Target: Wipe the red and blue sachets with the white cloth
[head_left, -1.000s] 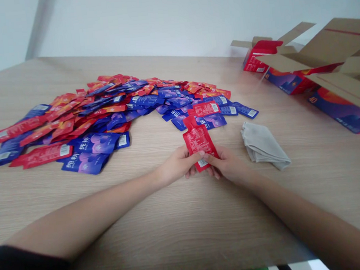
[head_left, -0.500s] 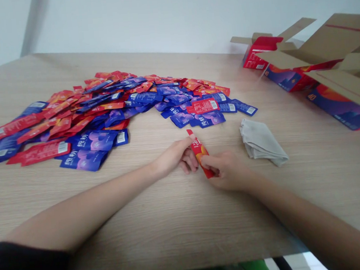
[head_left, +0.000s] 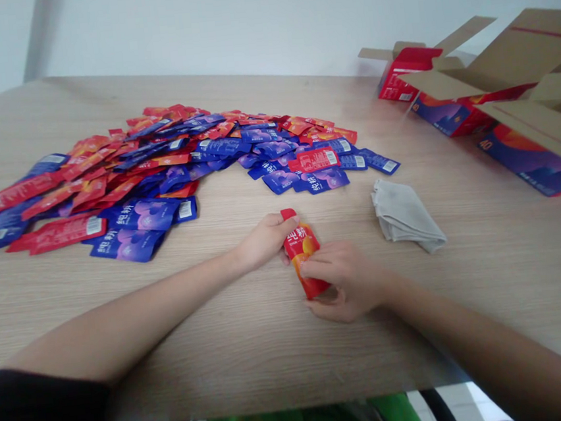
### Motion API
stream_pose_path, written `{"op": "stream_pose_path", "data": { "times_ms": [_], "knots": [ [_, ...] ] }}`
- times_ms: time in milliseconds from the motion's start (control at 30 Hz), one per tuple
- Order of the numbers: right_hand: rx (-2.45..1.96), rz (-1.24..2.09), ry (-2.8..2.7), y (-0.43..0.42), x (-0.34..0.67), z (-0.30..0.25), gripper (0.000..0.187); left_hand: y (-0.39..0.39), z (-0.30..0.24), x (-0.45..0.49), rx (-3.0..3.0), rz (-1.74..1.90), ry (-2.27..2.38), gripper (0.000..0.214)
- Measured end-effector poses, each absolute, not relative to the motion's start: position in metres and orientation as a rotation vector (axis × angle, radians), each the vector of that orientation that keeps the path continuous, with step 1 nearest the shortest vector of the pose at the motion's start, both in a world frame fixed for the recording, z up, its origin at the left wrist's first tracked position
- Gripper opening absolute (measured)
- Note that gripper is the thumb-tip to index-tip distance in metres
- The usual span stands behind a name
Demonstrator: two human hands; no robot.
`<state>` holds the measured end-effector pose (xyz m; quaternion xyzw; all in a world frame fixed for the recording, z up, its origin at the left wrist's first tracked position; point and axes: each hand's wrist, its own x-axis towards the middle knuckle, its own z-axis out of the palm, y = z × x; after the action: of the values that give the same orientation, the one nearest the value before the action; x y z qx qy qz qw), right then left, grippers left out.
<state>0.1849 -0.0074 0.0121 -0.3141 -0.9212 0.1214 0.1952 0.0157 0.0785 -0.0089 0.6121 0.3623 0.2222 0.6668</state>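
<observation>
Over the middle of the table, a red sachet (head_left: pixel 297 241) with orange fruit print and white lettering is tilted, its printed face up. My left hand (head_left: pixel 267 239) is closed on its upper end, thumb on the front and the other fingers mostly hidden behind. At the lower end, my right hand (head_left: pixel 349 280) has curled fingers lying across the print, with the thumb by the bottom corner. A folded grey cloth (head_left: pixel 405 215) lies to the right of my right hand. Beyond both hands spreads a heap of red and blue sachets (head_left: pixel 171 161).
Several open cardboard boxes stand at the right: a small red box (head_left: pixel 399 80) at the back, a blue and red box (head_left: pixel 442 112), and a larger box (head_left: pixel 528 157) nearer. Their flaps stick out over the table (head_left: pixel 256 365). A wall rises behind.
The sachet has turned so its printed face shows more fully. My right hand has shifted slightly down, its fingers now spread across the sachet's lower front. My left hand keeps the upper end.
</observation>
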Motion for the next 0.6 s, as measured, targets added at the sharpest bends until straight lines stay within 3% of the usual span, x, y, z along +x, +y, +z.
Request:
{"op": "stream_pose_path", "data": {
  "times_ms": [167, 267, 367, 600],
  "knots": [
    [-1.227, 0.342, -2.154, 0.004, 0.203, 0.013, 0.010, 0.076, -0.009, 0.013, 1.440, 0.438, 0.765, 0.036],
    [-1.436, 0.566, -1.870, 0.014, 0.206, 0.008, 0.021, 0.075, -0.009, 0.012, 1.530, 0.370, 0.697, 0.032],
    [-1.414, 0.860, -1.820, 0.020, 0.200, 0.000, 0.024, 0.073, -0.011, 0.011, 1.656, 0.324, 0.589, 0.033],
    [-1.301, 1.000, -1.800, 0.022, 0.191, -0.005, 0.020, 0.066, -0.011, 0.012, 1.619, 0.323, 0.639, 0.044]
  ]
}}
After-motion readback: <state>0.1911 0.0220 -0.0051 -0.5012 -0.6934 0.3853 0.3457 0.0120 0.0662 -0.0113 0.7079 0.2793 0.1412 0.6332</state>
